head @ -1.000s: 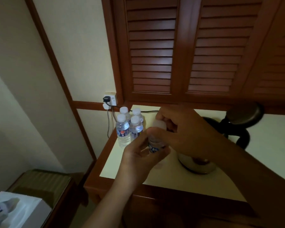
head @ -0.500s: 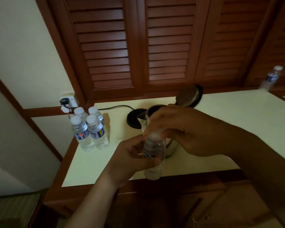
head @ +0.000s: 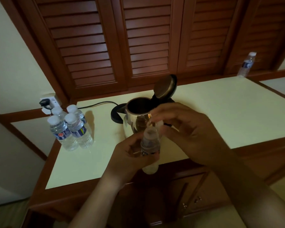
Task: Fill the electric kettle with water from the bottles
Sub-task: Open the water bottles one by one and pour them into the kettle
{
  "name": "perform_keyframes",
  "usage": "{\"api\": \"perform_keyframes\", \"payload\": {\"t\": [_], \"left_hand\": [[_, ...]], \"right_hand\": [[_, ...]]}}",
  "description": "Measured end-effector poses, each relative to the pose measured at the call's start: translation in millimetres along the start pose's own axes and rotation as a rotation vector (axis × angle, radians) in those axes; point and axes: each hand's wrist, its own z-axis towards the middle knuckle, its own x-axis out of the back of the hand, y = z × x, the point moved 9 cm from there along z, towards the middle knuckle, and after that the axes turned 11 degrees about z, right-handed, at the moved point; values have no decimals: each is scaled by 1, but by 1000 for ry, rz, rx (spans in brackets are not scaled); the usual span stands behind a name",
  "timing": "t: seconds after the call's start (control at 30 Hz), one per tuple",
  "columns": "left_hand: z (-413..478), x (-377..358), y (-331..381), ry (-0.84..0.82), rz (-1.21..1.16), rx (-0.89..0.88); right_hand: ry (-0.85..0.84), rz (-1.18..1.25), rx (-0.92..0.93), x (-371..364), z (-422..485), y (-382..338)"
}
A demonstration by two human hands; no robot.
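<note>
Left grip [head: 130,155] clasps uncapped bottle [head: 150,145] just in front of kettle [head: 137,117], kettle lid raised. Right grip [head: 192,134] pinches cap [head: 160,123]. Risk, we judge: squeezing soft bottle or tilting short of kettle mouth spills water onto surface [head: 220,112].

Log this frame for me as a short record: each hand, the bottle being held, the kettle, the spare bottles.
left hand: grips held bottle round its body, roughly upright, in front of the kettle
right hand: pinches white cap, which appears off the neck
kettle: on counter, lid up; water level not visible
pouring: not under way
spares: four capped bottles at left; lone bottle far right
</note>
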Motion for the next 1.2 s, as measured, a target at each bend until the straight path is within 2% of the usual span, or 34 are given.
{"api": "perform_keyframes", "payload": {"t": [0.1,0.2,0.37,0.47,0.53,0.7,0.8,0.9,1.0,1.1,1.2], "left_hand": [[-2,-2,-1,48,3,3],[-3,-2,-3,71,3,-5],[-8,-6,-6,92,-12,0],[-11,-5,-10,102,-12,20],[-13,-3,-13,115,-25,41],[-17,-1,-22,139,-43,81],[-19,-1,-23,143,-49,88],[-20,0,-23,149,-40,85],[-20,2,-19,161,-24,71],[-20,5,-13,172,-14,49],[-19,9,-5,186,7,14]], "right_hand": [[303,115,-176,12,-30,47],[399,52,-400,15,-62,102],[213,-391,-373,17,-70,146],[122,-514,-386,17,-69,163],[101,-545,-376,18,-70,169],[125,-445,-330,23,-71,167],[127,-412,-406,25,-73,176],[108,-537,-468,30,-71,181],[-52,-768,-560,26,-69,192],[-186,-808,-658,20,-73,208],[-250,-851,-672,15,-76,211]]}}
